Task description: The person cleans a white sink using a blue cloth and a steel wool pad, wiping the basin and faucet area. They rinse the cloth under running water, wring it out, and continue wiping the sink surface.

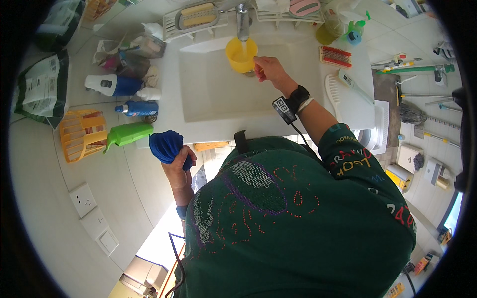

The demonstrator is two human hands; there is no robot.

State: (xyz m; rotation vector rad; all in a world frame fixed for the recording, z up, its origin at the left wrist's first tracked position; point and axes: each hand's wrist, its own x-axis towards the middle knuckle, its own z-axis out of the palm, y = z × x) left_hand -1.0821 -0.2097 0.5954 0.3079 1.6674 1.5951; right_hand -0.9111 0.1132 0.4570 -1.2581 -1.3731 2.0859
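A folded blue cloth [166, 147] is gripped in my left hand [181, 164], off the front left corner of the washbasin [238, 100]. Under the chrome faucet [243, 22] a yellow plastic cup [238, 59] stands in the basin, with water running into it. The fingers of my right hand [269, 70] are at the cup's right rim; whether they pinch it is not clear. A strap with a small device sits on my right wrist.
Left of the basin stand a green bottle [130, 134], a blue bottle [139, 108] and an orange plastic basket [84, 135]. A scrub brush [335, 57], a white comb [332, 95] and a digital thermometer [354, 85] lie on the right ledge. Soap dishes flank the faucet.
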